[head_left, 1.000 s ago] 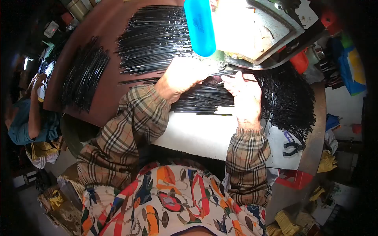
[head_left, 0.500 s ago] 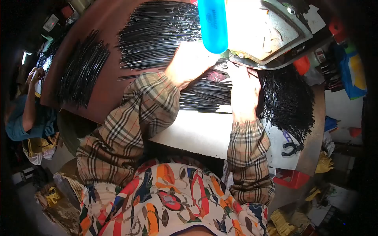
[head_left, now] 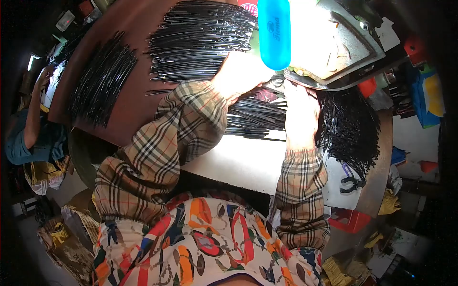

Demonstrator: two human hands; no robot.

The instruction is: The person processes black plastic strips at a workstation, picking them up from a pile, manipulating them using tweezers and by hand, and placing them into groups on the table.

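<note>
My left hand (head_left: pixel 244 74) reaches in under a bright light beside the blue rounded part (head_left: pixel 275 40) of a machine. Its fingers look curled, with the tips washed out by glare and partly hidden. My right hand (head_left: pixel 302 112) is close by on the right, fingers bent up against the curved metal edge (head_left: pixel 324 86) of the machine. Between the fingertips of both hands lies a small metal part (head_left: pixel 275 83). Whatever they pinch is too small or bright to make out. Below the hands lies a bundle of thin black strands (head_left: pixel 255 119), on a white board (head_left: pixel 234 157).
A large pile of black strands (head_left: pixel 200 38) and a smaller one (head_left: pixel 102 78) lie on the brown tabletop (head_left: pixel 138 95). A thick black bunch (head_left: pixel 348 128) hangs at the right, near black pliers (head_left: pixel 351 185). Another person (head_left: pixel 33 131) sits at the far left.
The machine, table and both hands appear shifted slightly right and down, as the camera view moves. My hands keep about the same place at the machine.
</note>
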